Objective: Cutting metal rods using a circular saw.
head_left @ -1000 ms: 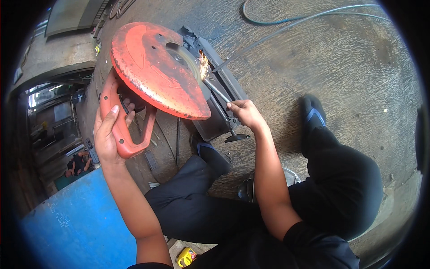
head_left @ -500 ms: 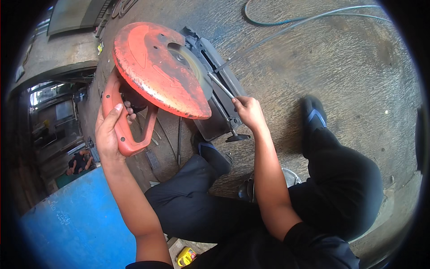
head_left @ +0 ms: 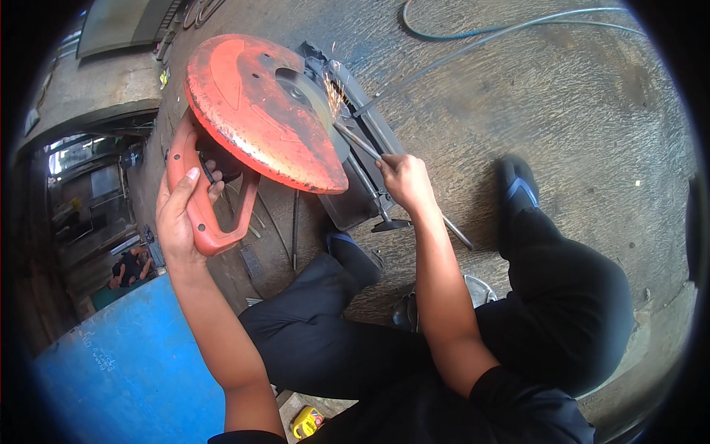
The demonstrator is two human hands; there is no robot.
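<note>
A cut-off saw with a scuffed red guard (head_left: 255, 111) stands before me on its dark base (head_left: 347, 211). My left hand (head_left: 177, 218) is closed round the saw's red loop handle (head_left: 185, 159), fingers through the opening. Below the guard's edge the abrasive disc (head_left: 319, 100) shows blurred. My right hand (head_left: 407, 181) grips a thin metal rod (head_left: 361, 143), whose far end meets the disc and whose other end sticks out past my forearm. Orange sparks (head_left: 334, 96) fly up beside the disc. The clamp screw's black knob (head_left: 392, 225) sits just below my right hand.
A hose (head_left: 503, 31) curves over the rough floor (head_left: 584, 133) at the far right. My feet flank the saw base. A blue panel (head_left: 133, 355) lies at lower left, with another person (head_left: 133, 268) beyond it. Near my lap are a metal container (head_left: 481, 291) and a yellow object (head_left: 307, 422).
Sparks now rise at the disc, where none showed before. The rod has shifted in my right hand, and its rear end now shows beyond my forearm. The guard has moved slightly.
</note>
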